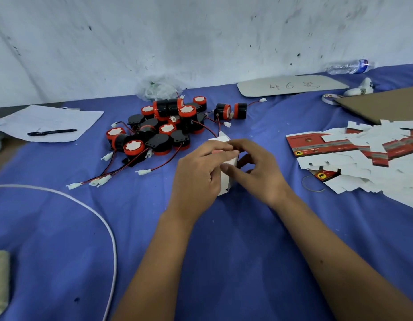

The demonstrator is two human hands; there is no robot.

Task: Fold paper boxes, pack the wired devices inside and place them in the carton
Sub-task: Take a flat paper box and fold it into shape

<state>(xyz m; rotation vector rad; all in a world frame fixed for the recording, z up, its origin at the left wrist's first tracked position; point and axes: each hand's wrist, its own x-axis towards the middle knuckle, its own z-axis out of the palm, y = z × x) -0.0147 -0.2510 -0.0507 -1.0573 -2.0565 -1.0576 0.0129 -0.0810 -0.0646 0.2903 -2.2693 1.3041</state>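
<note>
Folding a small white paper box (226, 167), the person holds it upright near the middle of the blue cloth-covered surface (201, 239), between both hands. The left hand (198, 174) wraps the box's left side, its fingers (220, 151) curled over the top edge; the right hand (256, 167) closes in from the right, thumb pressed on the front face and fingers bent round the top, so both hands grip the box. A pointed flap stands up at the far side, not yet tucked. Whether a device sits inside already cannot be told, as the hands hide the opening.

The heap of black-and-red round wired devices (164, 128) lies just behind the box towards the far edge, their red-and-black leads and white plugs trailing forward to the left. The pile of flat white-and-red box blanks (353, 156) spreads along the right edge, near a brown cardboard carton flap (386, 103) at the far right corner.

The risk, as I judge it, is in the thin card: too firm a squeeze may crease the walls or bend the flap so it will not tuck. A lead from the heap runs close to the flap and could snag, dragging neighbouring devices along.
</note>
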